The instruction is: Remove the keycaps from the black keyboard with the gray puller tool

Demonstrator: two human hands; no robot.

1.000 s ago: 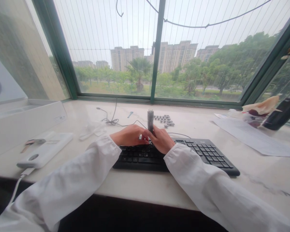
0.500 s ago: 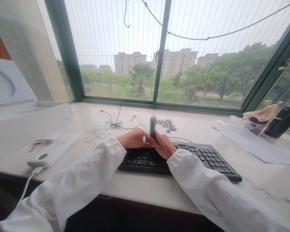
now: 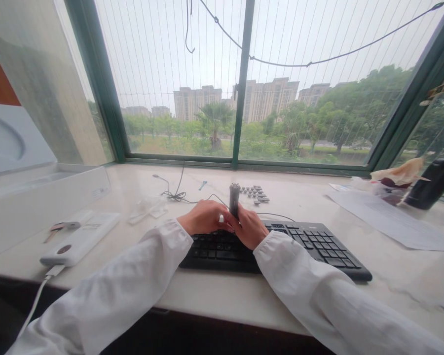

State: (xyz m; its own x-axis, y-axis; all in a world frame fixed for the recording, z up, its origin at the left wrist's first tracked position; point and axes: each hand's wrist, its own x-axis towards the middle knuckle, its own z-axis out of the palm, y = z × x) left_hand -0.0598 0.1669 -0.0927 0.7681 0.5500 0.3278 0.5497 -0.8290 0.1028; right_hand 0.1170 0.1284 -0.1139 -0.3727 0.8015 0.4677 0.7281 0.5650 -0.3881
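A black keyboard (image 3: 325, 246) lies on the white counter in front of me, its left and middle parts partly covered by my hands. My right hand (image 3: 251, 228) is closed around a dark grey cylindrical tool (image 3: 234, 201), which stands nearly upright with a notched top end. What its lower end touches is hidden. Beside it, my left hand (image 3: 207, 217) bends over the keys, thumb and fingers drawn together against the right hand. Whatever those fingertips grip is hidden. Behind the hands, several loose keycaps (image 3: 257, 193) lie in rows.
Left are a white power bank (image 3: 77, 241) with a cable, a key (image 3: 55, 229), a white box (image 3: 44, 197) and clear plastic pieces (image 3: 148, 209). A thin cable (image 3: 175, 196) and a small blue tool (image 3: 203, 185) lie behind. Right are paper (image 3: 385, 217) and a black cylinder (image 3: 432, 185).
The view has tilted slightly upward. Both hands stay together over the keyboard, and the dark cylindrical tool now leans a little differently, its top end turned more toward me.
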